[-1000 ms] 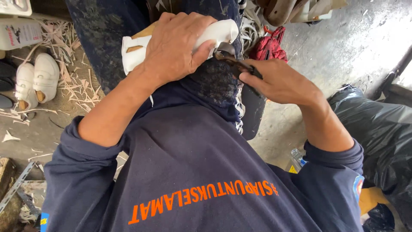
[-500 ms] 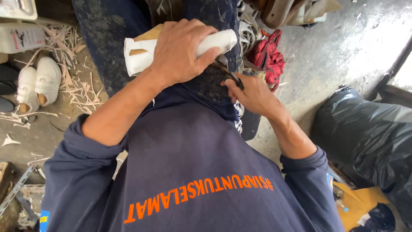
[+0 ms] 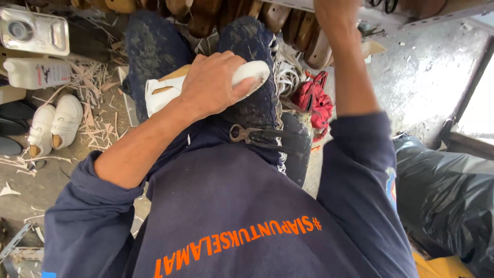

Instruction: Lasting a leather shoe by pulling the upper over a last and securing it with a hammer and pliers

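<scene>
From the head camera, the left hand [image 3: 213,85] clamps down over a white shoe upper [image 3: 170,92] lying on the lap, fingers wrapped round to steady it. Pincers [image 3: 252,135] rest on the thigh. The right hand reaches up out of view toward the wooden lasts [image 3: 288,23], so its grip cannot be told.

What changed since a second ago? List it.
The right hand let go of the pliers, which now lie on the lap, and reached up toward the shelf. The left hand still presses the white shoe on the knee.
</scene>
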